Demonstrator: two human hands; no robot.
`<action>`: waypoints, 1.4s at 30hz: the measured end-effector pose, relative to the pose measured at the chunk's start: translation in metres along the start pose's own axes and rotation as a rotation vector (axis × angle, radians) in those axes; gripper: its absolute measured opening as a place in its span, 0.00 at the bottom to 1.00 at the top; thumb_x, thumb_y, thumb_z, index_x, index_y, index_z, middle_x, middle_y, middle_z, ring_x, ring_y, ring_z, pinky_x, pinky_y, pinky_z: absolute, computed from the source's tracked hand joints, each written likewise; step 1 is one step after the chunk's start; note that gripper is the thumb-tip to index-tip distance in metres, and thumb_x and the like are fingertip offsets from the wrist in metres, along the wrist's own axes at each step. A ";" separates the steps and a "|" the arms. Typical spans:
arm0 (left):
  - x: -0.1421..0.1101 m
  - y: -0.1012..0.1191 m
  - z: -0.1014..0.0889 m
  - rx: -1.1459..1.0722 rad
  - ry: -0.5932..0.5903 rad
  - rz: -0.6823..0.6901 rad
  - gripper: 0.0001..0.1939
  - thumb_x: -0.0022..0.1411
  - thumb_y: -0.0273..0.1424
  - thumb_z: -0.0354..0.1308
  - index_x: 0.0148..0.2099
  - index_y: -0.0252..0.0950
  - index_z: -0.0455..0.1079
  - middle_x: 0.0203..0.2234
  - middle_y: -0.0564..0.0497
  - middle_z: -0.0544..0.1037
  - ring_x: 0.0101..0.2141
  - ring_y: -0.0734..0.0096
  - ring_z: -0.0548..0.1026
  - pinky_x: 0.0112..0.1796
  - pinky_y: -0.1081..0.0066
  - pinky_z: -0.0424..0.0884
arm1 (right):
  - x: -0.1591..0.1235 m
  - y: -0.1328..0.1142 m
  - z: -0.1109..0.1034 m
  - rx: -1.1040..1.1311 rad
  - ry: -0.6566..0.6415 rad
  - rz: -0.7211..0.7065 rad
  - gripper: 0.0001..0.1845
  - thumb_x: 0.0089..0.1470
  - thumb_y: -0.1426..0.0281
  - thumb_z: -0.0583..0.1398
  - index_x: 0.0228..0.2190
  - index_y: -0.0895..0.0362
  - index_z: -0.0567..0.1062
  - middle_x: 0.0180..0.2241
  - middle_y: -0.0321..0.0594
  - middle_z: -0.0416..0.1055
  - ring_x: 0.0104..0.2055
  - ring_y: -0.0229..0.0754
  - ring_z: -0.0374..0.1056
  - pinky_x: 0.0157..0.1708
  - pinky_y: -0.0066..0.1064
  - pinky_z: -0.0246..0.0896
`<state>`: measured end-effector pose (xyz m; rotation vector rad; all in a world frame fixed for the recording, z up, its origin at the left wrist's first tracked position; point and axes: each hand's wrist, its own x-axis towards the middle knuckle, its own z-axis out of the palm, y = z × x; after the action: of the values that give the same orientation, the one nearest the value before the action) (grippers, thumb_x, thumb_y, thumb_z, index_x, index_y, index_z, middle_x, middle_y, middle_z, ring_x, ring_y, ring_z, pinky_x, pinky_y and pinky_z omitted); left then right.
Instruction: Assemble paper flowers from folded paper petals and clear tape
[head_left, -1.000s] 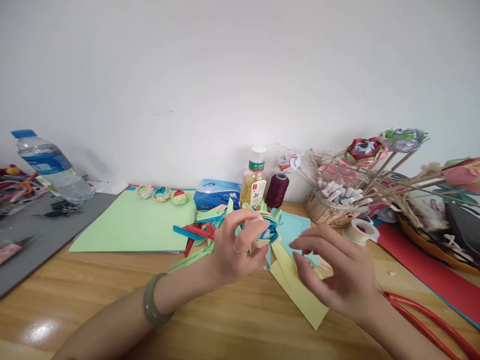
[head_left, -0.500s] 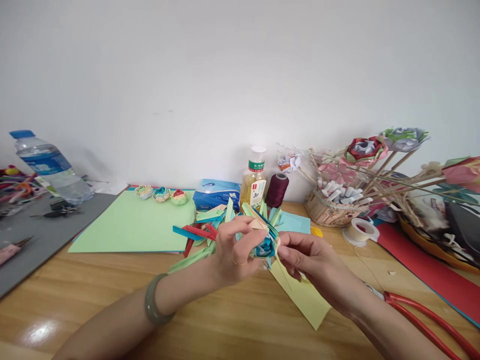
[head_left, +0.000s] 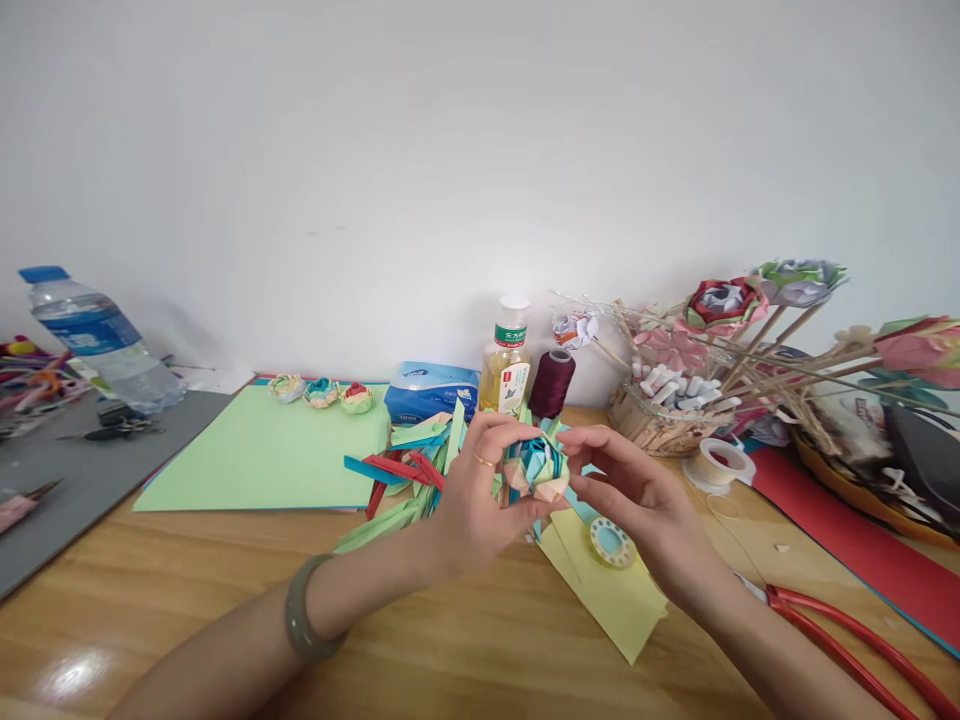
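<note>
Between my two hands is a small folded paper flower (head_left: 537,468), blue in the middle with green and cream petals around it. My left hand (head_left: 480,490) grips it from the left, fingers over the top and thumb beneath. The thumb and fingers of my right hand (head_left: 630,490) hold its right edge. Under my right hand, a yellow ring-shaped tape roll (head_left: 611,541) lies on a yellow paper sheet (head_left: 626,615). Folded paper strips (head_left: 405,470) in green, red and blue are heaped just behind my left hand.
Three finished paper flowers (head_left: 321,392) sit on green paper (head_left: 262,450). Behind stand a tissue pack (head_left: 431,392), a juice bottle (head_left: 507,360) and a maroon thread spool (head_left: 553,383). Rightward are a basket (head_left: 652,425), a wire spool (head_left: 718,465) and red-handled pliers (head_left: 847,625). A water bottle (head_left: 97,335) leans left.
The paper flower has been turned and raised slightly, so its blue centre shows more. My right fingers have shifted up along its edge, and the tape roll below is now uncovered.
</note>
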<state>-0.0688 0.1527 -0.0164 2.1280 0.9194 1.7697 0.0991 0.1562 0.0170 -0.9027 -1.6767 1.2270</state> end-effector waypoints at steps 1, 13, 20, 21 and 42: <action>0.000 0.001 0.001 -0.053 -0.033 -0.075 0.22 0.52 0.36 0.62 0.49 0.41 0.61 0.39 0.49 0.64 0.40 0.65 0.67 0.39 0.65 0.69 | 0.000 0.000 0.000 -0.028 -0.008 -0.026 0.10 0.52 0.66 0.59 0.39 0.49 0.72 0.38 0.36 0.66 0.40 0.40 0.63 0.36 0.31 0.61; 0.004 0.012 -0.005 -0.489 -0.314 -0.434 0.33 0.53 0.19 0.54 0.59 0.48 0.56 0.60 0.49 0.53 0.57 0.58 0.57 0.47 0.67 0.68 | 0.002 0.003 -0.004 -0.287 0.049 -0.307 0.14 0.53 0.71 0.59 0.43 0.46 0.69 0.43 0.38 0.65 0.45 0.42 0.64 0.37 0.33 0.69; 0.005 0.016 -0.003 -0.509 -0.329 -0.514 0.31 0.55 0.30 0.59 0.60 0.40 0.55 0.58 0.42 0.61 0.54 0.55 0.64 0.46 0.63 0.70 | -0.002 0.003 -0.005 -0.536 0.109 -0.499 0.14 0.52 0.65 0.61 0.42 0.49 0.69 0.39 0.40 0.67 0.36 0.42 0.67 0.33 0.37 0.68; 0.006 0.016 -0.003 -0.504 -0.324 -0.506 0.30 0.56 0.31 0.59 0.60 0.39 0.56 0.57 0.41 0.63 0.54 0.55 0.65 0.46 0.63 0.70 | -0.003 0.003 -0.005 -0.551 0.111 -0.513 0.15 0.52 0.63 0.61 0.43 0.49 0.69 0.39 0.41 0.67 0.36 0.43 0.67 0.33 0.37 0.68; 0.018 0.007 -0.015 -0.739 -0.404 -0.796 0.29 0.62 0.47 0.43 0.61 0.39 0.55 0.44 0.41 0.75 0.36 0.64 0.77 0.34 0.67 0.73 | 0.003 -0.008 -0.020 -0.416 -0.061 -0.501 0.13 0.52 0.65 0.61 0.42 0.50 0.71 0.38 0.42 0.71 0.37 0.42 0.68 0.29 0.31 0.68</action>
<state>-0.0795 0.1549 0.0059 1.2914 0.6929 0.9906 0.1157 0.1638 0.0286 -0.6209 -2.0879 0.5839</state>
